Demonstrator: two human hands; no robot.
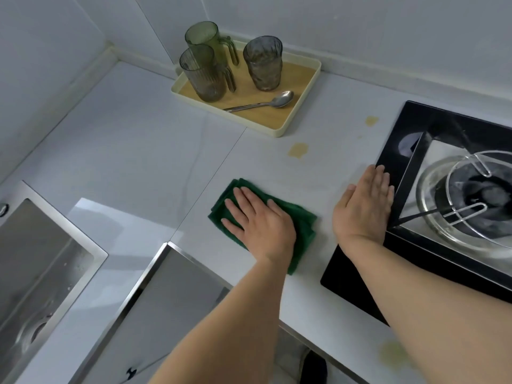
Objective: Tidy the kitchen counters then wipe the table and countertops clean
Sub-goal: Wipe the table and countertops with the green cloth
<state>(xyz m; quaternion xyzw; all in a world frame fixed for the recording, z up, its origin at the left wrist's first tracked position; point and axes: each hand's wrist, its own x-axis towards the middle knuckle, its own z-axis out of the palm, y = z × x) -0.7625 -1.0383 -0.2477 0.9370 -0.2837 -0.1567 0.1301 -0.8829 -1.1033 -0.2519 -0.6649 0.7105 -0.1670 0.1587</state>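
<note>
Near the bench's front edge, left hand [256,217] presses the folded green cloth [302,225] flat, fingers straight; right hand [363,206] rests open against the stove [360,286] edge. Tidying looks done: cups [263,65] and spoon [263,102] sit in the tray [279,131] at the back. Wiping seems barely begun, since yellow stains [297,149] remain mid-bench and near the front right.
</note>
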